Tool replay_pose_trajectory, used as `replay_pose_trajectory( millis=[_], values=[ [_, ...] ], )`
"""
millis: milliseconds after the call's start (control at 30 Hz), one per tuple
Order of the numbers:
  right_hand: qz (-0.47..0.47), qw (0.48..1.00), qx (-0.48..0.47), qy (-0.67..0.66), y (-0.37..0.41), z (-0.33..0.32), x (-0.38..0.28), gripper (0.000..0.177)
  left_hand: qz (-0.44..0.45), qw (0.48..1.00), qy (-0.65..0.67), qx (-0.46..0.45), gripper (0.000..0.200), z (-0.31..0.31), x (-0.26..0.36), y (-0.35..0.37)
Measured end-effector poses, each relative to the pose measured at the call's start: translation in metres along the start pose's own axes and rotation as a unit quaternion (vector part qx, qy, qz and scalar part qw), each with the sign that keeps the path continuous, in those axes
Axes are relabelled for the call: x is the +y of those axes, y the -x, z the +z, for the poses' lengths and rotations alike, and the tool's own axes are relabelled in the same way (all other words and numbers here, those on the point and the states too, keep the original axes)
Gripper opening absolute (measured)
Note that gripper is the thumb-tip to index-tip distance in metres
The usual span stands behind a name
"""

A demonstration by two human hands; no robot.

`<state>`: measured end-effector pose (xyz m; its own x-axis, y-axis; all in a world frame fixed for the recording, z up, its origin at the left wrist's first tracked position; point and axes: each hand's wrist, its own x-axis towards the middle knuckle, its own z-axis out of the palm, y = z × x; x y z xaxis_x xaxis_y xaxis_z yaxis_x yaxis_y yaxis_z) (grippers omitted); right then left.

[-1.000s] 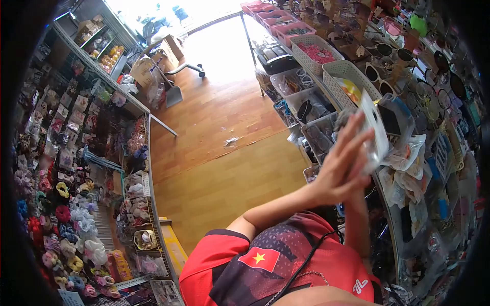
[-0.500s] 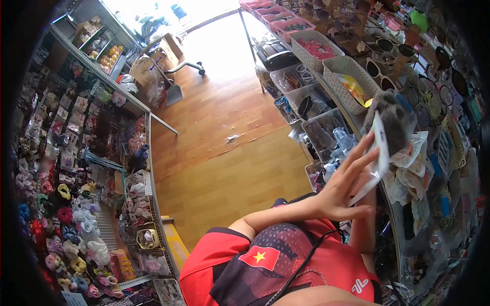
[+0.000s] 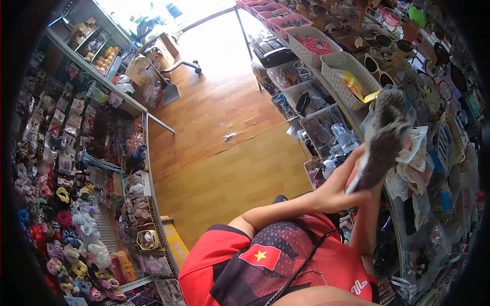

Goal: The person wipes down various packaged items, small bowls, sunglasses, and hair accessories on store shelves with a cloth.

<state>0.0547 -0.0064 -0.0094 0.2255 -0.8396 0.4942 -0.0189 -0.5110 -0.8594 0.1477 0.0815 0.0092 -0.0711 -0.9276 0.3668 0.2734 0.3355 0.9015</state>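
A grey, furry item (image 3: pixel 384 137) with a pale edge, in what looks like clear plastic, is held up over the right-hand shelf. What kind of thing it is, I cannot make out. My left hand (image 3: pixel 337 188) is closed around its lower left edge, thumb underneath and fingers behind. My right forearm (image 3: pixel 365 227) rises behind the left wrist, and my right hand is mostly hidden by the furry item, so its grip does not show. Just beyond the item's top lies a basket (image 3: pixel 329 71) holding a yellow packet (image 3: pixel 352 84).
To the right, sunglasses (image 3: pixel 377 69) and plastic bags (image 3: pixel 411 171) crowd the shelf. Clear bins (image 3: pixel 324 132) stand below it. Scrunchies (image 3: pixel 84 222) hang on the left rack. A dustpan (image 3: pixel 171 94) and scraps (image 3: pixel 230 136) lie on the wooden floor (image 3: pixel 229 188).
The furry item has turned from nearly edge-on to show its grey side and come lower. My left fingers, spread against its plastic before, are now wrapped around its edge.
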Motion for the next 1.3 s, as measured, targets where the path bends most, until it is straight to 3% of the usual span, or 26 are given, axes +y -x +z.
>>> replay_pose_trajectory(
  millis=[100,167,233,267,300,367,400,433,467,533,567,600,700,833,867,967,1000,1100,1200,1300],
  values=[
    [0.094,0.971,0.065,-0.211,-0.005,0.000,-0.011,0.046,0.135,0.984,-0.119,-0.019,0.075,0.001,0.003,-0.006],
    [0.158,0.910,0.106,-0.368,-0.008,0.009,-0.020,0.047,0.074,0.997,-0.023,-0.012,0.072,-0.002,0.006,-0.002],
    [0.202,0.866,0.114,-0.443,-0.010,0.012,-0.012,0.047,0.028,0.998,0.046,0.016,0.071,-0.004,0.009,0.002],
    [0.213,0.853,0.109,-0.463,-0.008,0.012,-0.003,0.048,0.014,0.997,0.065,0.041,0.071,-0.007,0.012,0.005],
    [0.186,0.850,0.045,-0.491,0.002,0.003,0.044,0.061,-0.002,0.994,0.083,0.066,0.071,-0.011,0.014,0.008],
    [0.103,0.962,-0.079,-0.239,-0.002,0.003,0.031,0.057,0.003,0.997,0.015,0.080,0.065,-0.022,0.022,0.004],
    [0.057,0.983,-0.139,-0.102,-0.005,0.002,0.019,0.055,0.039,0.993,-0.085,0.070,0.063,-0.032,0.024,-0.002],
    [0.010,0.980,-0.194,0.037,-0.006,-0.002,0.008,0.053,0.074,0.979,-0.183,0.059,0.061,-0.037,0.023,-0.008],
    [-0.038,0.953,-0.244,0.175,-0.006,0.000,0.001,0.051,0.165,0.968,-0.171,0.077,0.049,-0.041,0.015,-0.014],
    [0.136,0.985,-0.103,-0.040,0.001,0.007,-0.010,0.049,0.059,0.974,-0.171,0.138,0.040,-0.036,0.028,-0.006],
    [0.218,0.965,-0.026,-0.146,0.004,0.007,-0.013,0.049,0.004,0.972,-0.168,0.167,0.037,-0.032,0.033,-0.003],
    [0.223,0.964,0.012,-0.146,0.007,0.008,-0.008,0.046,0.069,0.951,-0.230,0.195,0.029,-0.029,0.022,-0.002],
    [0.184,0.983,0.028,0.003,0.008,-0.007,0.020,0.046,0.032,0.956,-0.226,0.187,0.027,-0.024,0.023,0.003],
    [0.095,0.991,0.092,0.000,-0.002,-0.006,0.006,0.029,-0.058,0.968,-0.188,0.154,0.027,-0.029,0.014,0.009],
    [0.099,0.986,0.119,-0.058,-0.006,-0.006,0.001,0.023,-0.050,0.974,-0.135,0.173,0.027,-0.024,0.011,0.009],
    [-0.003,0.976,0.174,-0.132,-0.010,-0.003,-0.007,0.025,-0.060,0.974,-0.140,0.166,0.024,-0.021,0.017,0.012],
    [-0.066,0.983,0.166,0.034,-0.010,-0.023,0.012,0.026,-0.044,0.973,-0.151,0.167,0.023,-0.022,0.013,0.012],
    [0.091,0.936,0.314,-0.127,-0.028,-0.060,-0.006,0.026,-0.069,0.955,-0.275,0.085,0.022,-0.035,0.024,0.021],
    [0.058,0.967,0.177,0.171,-0.006,-0.075,-0.026,0.031,-0.092,0.900,-0.427,0.001,0.020,-0.045,0.032,0.018],
    [-0.069,0.976,-0.040,0.201,0.021,-0.039,-0.043,0.048,-0.072,0.854,-0.511,-0.069,0.021,-0.032,0.042,0.009]
  ],
)
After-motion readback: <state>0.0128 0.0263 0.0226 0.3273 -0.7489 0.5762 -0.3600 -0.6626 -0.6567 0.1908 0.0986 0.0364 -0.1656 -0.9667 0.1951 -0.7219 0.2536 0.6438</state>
